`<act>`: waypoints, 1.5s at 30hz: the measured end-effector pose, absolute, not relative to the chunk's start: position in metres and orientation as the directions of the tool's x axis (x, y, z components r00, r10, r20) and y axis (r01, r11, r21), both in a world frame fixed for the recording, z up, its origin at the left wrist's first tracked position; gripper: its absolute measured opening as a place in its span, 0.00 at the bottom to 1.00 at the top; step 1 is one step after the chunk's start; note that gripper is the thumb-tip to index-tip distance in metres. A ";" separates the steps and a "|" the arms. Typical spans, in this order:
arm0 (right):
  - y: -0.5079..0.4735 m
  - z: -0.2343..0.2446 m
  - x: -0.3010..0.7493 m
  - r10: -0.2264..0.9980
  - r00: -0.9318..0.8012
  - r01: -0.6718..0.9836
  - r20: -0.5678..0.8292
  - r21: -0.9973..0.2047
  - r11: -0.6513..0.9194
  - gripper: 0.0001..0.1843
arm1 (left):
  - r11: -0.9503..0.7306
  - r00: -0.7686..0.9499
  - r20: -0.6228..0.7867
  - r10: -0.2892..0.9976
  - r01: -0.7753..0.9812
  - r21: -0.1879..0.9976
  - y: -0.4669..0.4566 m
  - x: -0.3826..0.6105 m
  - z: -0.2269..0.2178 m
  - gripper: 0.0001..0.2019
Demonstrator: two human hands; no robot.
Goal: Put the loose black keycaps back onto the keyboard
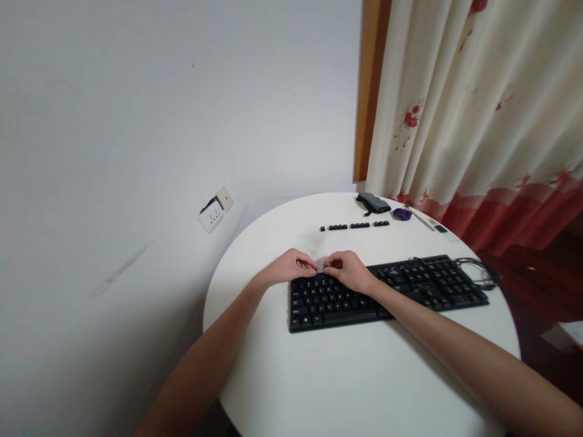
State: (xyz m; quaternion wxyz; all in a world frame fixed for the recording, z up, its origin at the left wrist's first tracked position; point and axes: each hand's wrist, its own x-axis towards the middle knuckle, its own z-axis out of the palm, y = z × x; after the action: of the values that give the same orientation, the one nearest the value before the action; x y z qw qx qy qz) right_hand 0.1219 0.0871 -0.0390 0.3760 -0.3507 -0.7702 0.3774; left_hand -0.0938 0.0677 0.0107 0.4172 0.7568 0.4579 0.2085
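A black keyboard lies slightly angled on a round white table. At its far edge, near the left end, my left hand is closed in a pinch close to the top row of keys. Just to the right, my right hand also pinches, its fingertips a small gap from the left ones and its forearm crossing over the keyboard. Whatever is between the fingertips is too small to make out. Beyond my hands, loose black keycaps stand in a row of small groups.
At the far side are a grey and black pouch, a purple bunched item and a thin white stick-like object. A black cable coils at the keyboard's right end. A wall with a socket borders the left; a curtain hangs behind.
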 end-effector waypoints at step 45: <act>0.074 -0.026 0.125 0.657 -0.635 0.350 0.405 -0.608 0.713 0.06 | -0.367 0.438 0.069 0.896 0.645 0.671 0.059 -0.084 0.008 0.07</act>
State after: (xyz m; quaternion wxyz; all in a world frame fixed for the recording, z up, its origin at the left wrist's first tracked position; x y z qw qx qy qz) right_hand 0.1249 0.0741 -0.0260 0.3142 -0.2893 -0.8705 0.2447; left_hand -0.0841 0.0593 0.0085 0.2885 0.7973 0.4832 0.2181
